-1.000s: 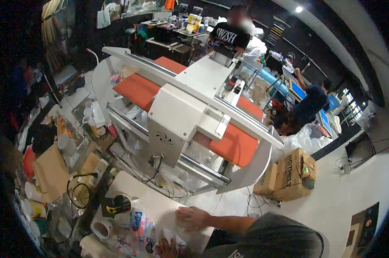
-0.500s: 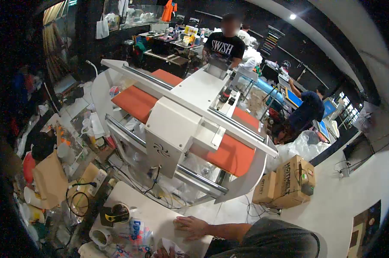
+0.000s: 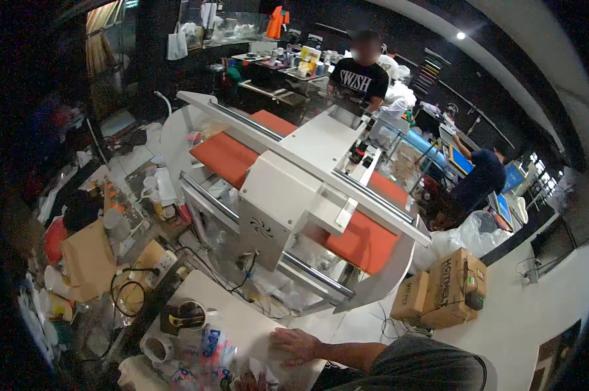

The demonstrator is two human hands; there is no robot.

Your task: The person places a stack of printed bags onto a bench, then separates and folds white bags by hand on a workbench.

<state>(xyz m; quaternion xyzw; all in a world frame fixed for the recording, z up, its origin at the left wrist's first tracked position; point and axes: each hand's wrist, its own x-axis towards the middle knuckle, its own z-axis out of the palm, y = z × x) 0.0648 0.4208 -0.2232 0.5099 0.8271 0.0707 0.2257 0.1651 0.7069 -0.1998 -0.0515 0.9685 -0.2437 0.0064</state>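
Note:
My right hand (image 3: 297, 346) lies flat on the pale tabletop (image 3: 255, 326), fingers stretched out, holding nothing. At the bottom edge, my left hand (image 3: 247, 383) is partly cut off; its fingers are closed around a crumpled white cloth or paper (image 3: 264, 373). Beside it on the table lies a clear plastic bag with blue and red print (image 3: 214, 350). A roll of tape (image 3: 158, 349) lies to the left, and a yellow-and-black tool (image 3: 187, 317) rests by another round roll.
A large white press machine (image 3: 275, 195) with orange-red platens (image 3: 366, 244) stands beyond the table. Cartons (image 3: 454, 287) sit at right, cables and clutter with an open cardboard box (image 3: 89, 264) at left. One person (image 3: 359, 75) stands behind the machine, another (image 3: 480, 173) works at right.
The view has turned slightly, so the scene sits further right in the picture. My right hand stays flat on the table, and my left hand stays at the white piece.

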